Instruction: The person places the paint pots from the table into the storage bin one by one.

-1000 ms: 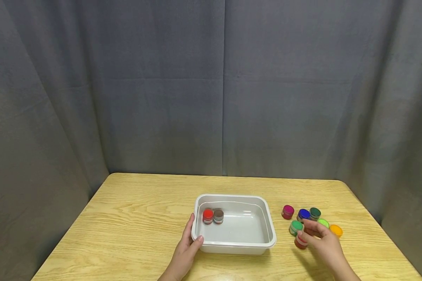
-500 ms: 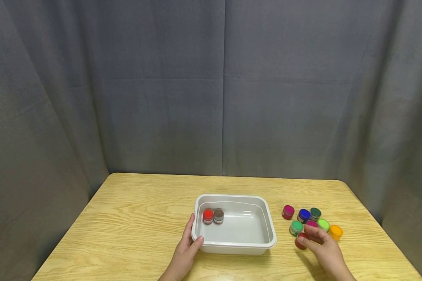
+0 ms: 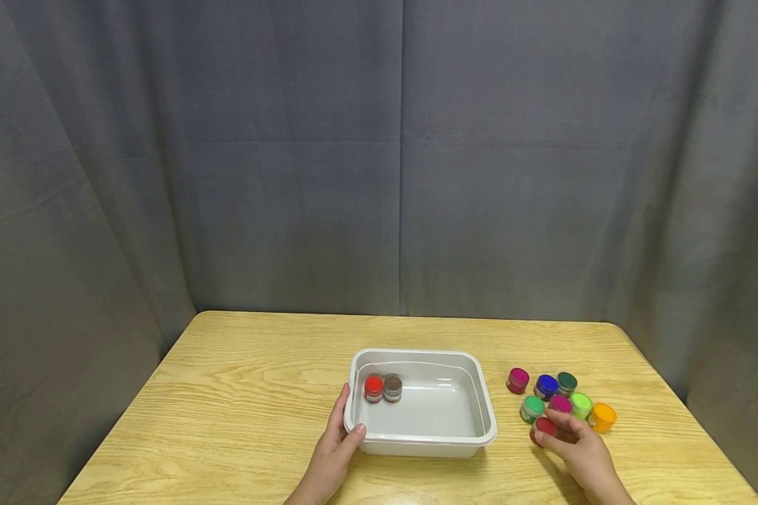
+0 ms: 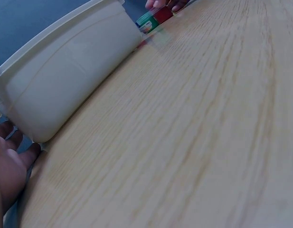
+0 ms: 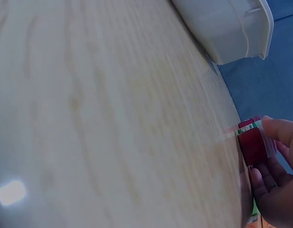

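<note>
My left hand grips the left side of a white plastic tub, thumb over the rim and fingers along the outer wall. A paint jar with a red lid and one with a brown lid stand side by side in the tub, towards its left. My right hand pinches a dark red paint jar between thumb and fingers. In the right wrist view the thumb is at the lid of that dark red jar, close to the tabletop. Just behind it are a green jar and a magenta jar.
Further jars stand at the right: another magenta one, a blue one, a dark green one, a lime one and an orange one. Grey curtains surround the wooden table.
My right hand has shifted slightly, and the magenta jar behind its fingers has come into view. The dark red jar's lid shows more fully now. My left hand and the tub stay put.
</note>
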The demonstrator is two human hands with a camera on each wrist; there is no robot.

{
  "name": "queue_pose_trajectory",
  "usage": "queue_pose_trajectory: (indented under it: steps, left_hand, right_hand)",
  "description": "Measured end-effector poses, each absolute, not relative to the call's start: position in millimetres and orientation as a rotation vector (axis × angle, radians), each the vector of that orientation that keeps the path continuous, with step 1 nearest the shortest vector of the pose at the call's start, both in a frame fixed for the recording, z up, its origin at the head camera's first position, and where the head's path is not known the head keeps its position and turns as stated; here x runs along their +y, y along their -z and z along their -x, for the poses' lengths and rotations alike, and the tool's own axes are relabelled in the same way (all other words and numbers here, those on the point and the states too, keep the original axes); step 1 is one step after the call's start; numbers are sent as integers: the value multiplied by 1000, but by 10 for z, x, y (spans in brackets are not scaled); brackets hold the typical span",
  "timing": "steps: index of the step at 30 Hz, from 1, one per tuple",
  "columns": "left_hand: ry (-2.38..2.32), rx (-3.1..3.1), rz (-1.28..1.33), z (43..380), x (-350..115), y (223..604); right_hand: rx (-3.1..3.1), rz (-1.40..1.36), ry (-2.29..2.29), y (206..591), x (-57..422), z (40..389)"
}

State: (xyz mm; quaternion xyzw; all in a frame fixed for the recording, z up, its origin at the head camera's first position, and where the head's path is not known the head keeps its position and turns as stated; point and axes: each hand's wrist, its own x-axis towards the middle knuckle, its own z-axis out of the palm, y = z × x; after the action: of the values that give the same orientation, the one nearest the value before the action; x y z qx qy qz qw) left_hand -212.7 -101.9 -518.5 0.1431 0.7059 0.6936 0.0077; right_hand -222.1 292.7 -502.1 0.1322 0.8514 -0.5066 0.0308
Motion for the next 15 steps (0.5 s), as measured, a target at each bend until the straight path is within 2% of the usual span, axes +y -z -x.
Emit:
queue_pose_trajectory:
  steps: [15]
  left_hand:
    - [-2169,2223,-434,2126,-1016,5184]
  right_hand:
    - [2629,-435,1542,5041,2931,2230]
